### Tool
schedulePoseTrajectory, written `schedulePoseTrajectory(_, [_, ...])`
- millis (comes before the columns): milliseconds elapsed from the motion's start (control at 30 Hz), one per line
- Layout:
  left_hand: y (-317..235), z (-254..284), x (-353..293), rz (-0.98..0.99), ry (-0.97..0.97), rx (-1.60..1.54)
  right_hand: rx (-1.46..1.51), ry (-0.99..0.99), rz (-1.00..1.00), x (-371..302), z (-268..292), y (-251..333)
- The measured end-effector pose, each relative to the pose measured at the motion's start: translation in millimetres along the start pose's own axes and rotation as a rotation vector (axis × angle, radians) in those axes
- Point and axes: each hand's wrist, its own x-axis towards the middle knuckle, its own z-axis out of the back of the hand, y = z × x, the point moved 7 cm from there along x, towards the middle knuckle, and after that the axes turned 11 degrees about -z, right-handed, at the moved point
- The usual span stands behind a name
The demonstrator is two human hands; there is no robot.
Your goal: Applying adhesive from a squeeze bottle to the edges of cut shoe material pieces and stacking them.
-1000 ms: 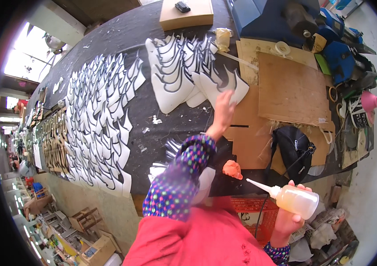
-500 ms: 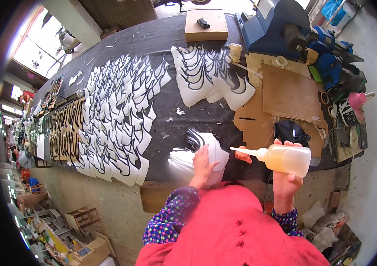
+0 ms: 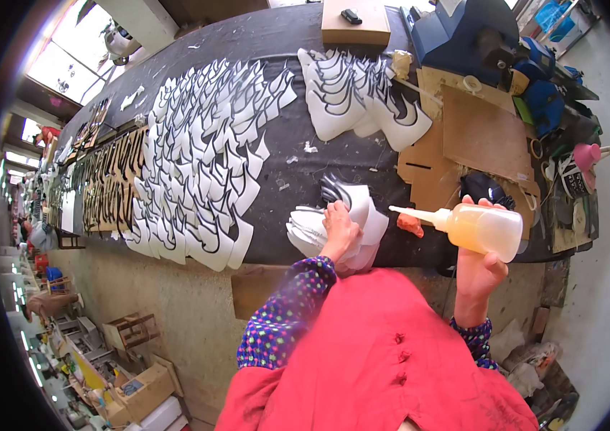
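Note:
My right hand (image 3: 478,267) is wrapped round a clear squeeze bottle (image 3: 488,231) with yellowish liquid in it. The bottle lies almost level, its long thin nozzle pointing left towards a bundle of white cut pieces (image 3: 371,223) with dark curved edges. On that bundle, near the table's front edge, rests my left hand (image 3: 342,228). Its fingers are bent and drawn together at the top piece, and the fingertips are partly hidden. A crumpled orange-red scrap (image 3: 410,225) lies just below the nozzle.
Overlapping rows of white pieces (image 3: 204,165) cover the left of the dark table (image 3: 287,169); a smaller group (image 3: 362,100) lies farther back. To the right are a cardboard sheet (image 3: 488,133), a black bundle (image 3: 484,188) and a blue machine (image 3: 463,36). A cardboard box (image 3: 355,29) stands behind.
My left hand's fingers have gone from lying flat on the bundle to bent and drawn together. The right hand still holds the bottle. The whole view has shifted slightly.

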Motion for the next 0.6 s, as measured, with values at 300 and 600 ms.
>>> schedulePoseTrajectory(300, [-2.9, 39.1, 6.1, 0.034, 0.197, -0.382, 0.031, 0.004, 0.021, -8.0, 9.9, 2.9])
schedulePoseTrajectory(600, [-80.1, 108.8, -37.3, 0.131, 0.63, -1.291, 0.12, 0.031, 0.031, -7.6, 0.4, -1.4])
